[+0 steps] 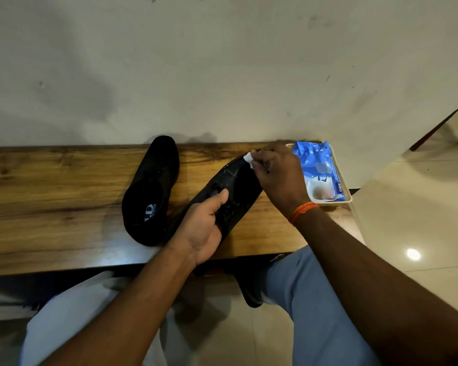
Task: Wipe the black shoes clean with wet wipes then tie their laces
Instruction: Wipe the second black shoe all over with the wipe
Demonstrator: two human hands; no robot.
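Observation:
One black shoe [151,191] stands upright on the wooden table [50,196], toe toward the wall, its insole showing. The second black shoe [236,186] is turned sole-up and tilted. My left hand [204,228] grips its heel end, thumb across the sole. My right hand [278,178] pinches a small white wet wipe [249,158] against the sole near the toe. The laces are hidden from view.
A blue wet-wipe pack [317,170] lies in a cream tray [348,199] at the table's right end, against the wall. Beyond the table's right edge is tiled floor with a dark chair leg [439,125]. My knees are under the table's front edge.

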